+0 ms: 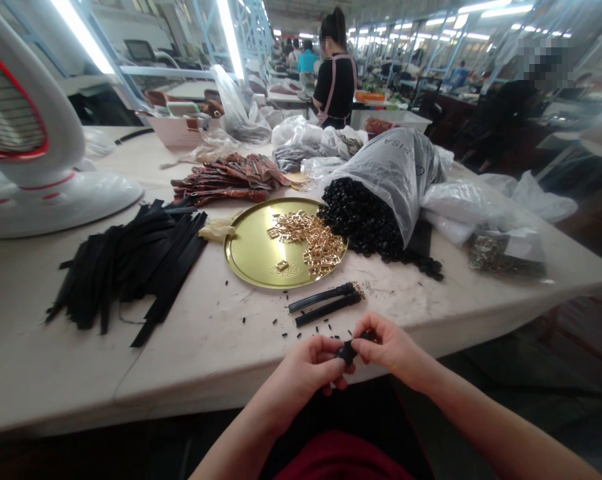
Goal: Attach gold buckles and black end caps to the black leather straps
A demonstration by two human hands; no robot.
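Observation:
Close to the table's front edge, my left hand pinches a black strap. The fingers of my right hand are closed on the same strap from the other side; most of it is hidden by the fingers. Just beyond my hands lie two black straps with gold hardware at their right ends. Small black bits are scattered around them. Behind these is a round gold tray bearing a heap of gold buckles. Small black loops spill out of a clear plastic bag at its right.
A pile of flat black strips lies on the left, before a white heater-like appliance. Reddish-brown strips are stacked behind the tray. A clear bag of metal parts sits at right. A person stands beyond the table.

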